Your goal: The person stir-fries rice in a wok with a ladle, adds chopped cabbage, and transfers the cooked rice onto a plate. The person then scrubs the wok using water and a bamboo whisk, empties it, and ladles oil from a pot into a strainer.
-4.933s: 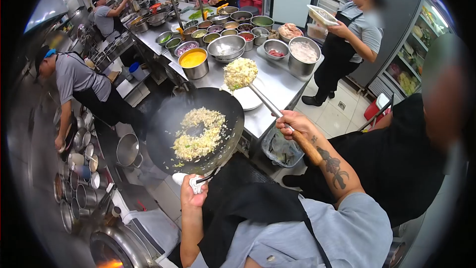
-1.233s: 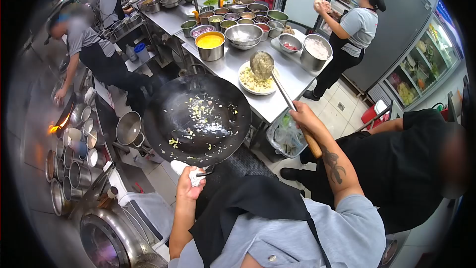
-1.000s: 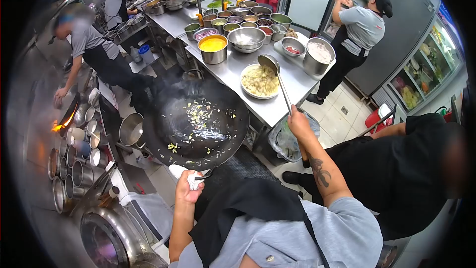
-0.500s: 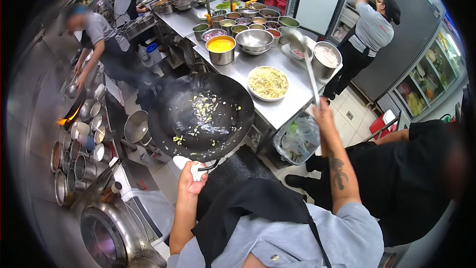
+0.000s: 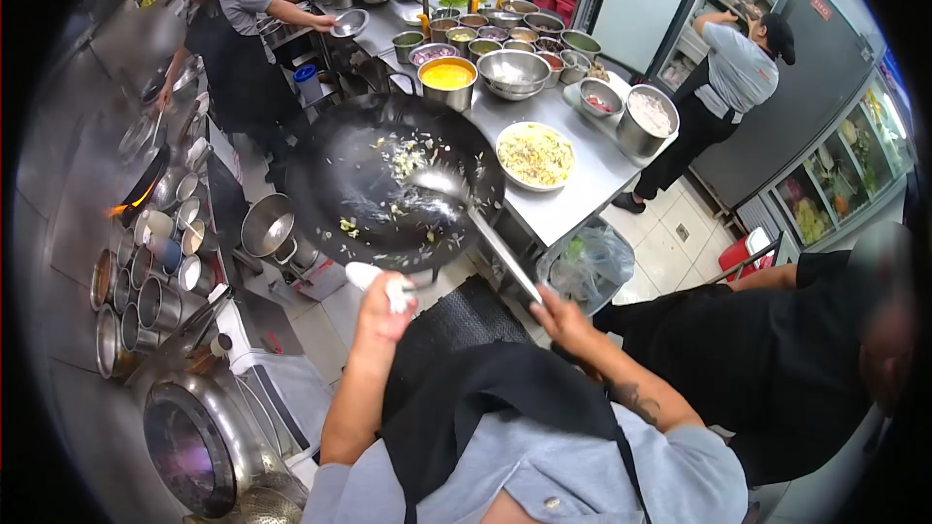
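Note:
My left hand (image 5: pixel 384 306) is closed around the handle of a large black wok (image 5: pixel 340 160), with a white cloth (image 5: pixel 364 276) between palm and handle. Bits of pale and yellow-green food (image 5: pixel 408 153) are scattered over the inside of the wok. In my right hand (image 5: pixel 565 318) is the long handle of a metal wok ladle (image 5: pixel 442 184), its bowl down inside the wok among the scraps. Just right of the wok, a round white dish (image 5: pixel 536 155) heaped with yellowish fried rice stands on the steel counter (image 5: pixel 558 209).
Pots of ingredients, including one of orange liquid (image 5: pixel 448 81) and a metal bowl (image 5: pixel 514 74), crowd the counter. A lined bin (image 5: pixel 587 267) is below its edge. A lit burner (image 5: pixel 189 456) is at lower left. One person (image 5: pixel 806 340) stands close at right; others work farther off.
My right hand has swung the ladle from above the counter down and left into the wok. The wok has shifted up slightly. The co-worker at left now reaches toward the counter with a bowl.

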Motion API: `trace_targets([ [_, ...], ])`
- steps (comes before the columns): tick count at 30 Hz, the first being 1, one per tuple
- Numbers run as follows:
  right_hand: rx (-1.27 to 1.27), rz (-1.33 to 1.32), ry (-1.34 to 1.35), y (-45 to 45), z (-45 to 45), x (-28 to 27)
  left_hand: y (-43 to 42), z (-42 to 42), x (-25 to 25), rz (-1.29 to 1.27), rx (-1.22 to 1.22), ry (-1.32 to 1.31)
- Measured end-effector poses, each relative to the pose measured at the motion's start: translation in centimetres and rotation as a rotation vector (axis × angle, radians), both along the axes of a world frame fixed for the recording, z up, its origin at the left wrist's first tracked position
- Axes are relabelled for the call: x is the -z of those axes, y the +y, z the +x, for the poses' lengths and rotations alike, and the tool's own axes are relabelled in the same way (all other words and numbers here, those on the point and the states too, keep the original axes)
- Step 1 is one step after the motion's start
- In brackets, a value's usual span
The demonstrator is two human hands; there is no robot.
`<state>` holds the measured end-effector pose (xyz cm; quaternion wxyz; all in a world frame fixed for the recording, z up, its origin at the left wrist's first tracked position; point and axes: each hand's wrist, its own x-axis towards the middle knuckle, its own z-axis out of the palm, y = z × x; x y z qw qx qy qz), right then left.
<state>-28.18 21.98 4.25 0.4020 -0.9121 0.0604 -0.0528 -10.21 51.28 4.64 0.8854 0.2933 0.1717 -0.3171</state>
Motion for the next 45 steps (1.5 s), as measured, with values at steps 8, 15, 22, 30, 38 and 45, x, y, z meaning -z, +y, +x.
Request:
trace_targets([
  [8, -0.072, -0.152, -0.144, 0.4, 1.5, -7.2, 4.4, -3.5, 2.5, 0.082, -0.046, 0.081],
  [15, -0.091, -0.253, -0.082, -1.3, 3.2, -8.7, 6.3, -5.6, 4.7, -0.05, 0.022, 0.076],
  [22, -0.025, -0.291, -0.094, 3.5, 16.7, -7.5, 2.5, -2.0, 1.7, 0.083, 0.073, -0.079],
  [30, -0.301, -0.74, -0.108, -10.3, 3.5, -4.4, -0.8, 0.4, -1.2, 0.148, 0.046, -0.162],
  [38, -0.19, -0.701, -0.399, -12.2, 17.2, -11.8, -7.4, 1.6, -2.7, 0.165, 0.007, -0.219],
  [45, -0.284, -0.651, -0.236, -21.3, 11.1, -7.8, -12.9, 3.6, -3.6, 0.112, -0.027, -0.239],
])
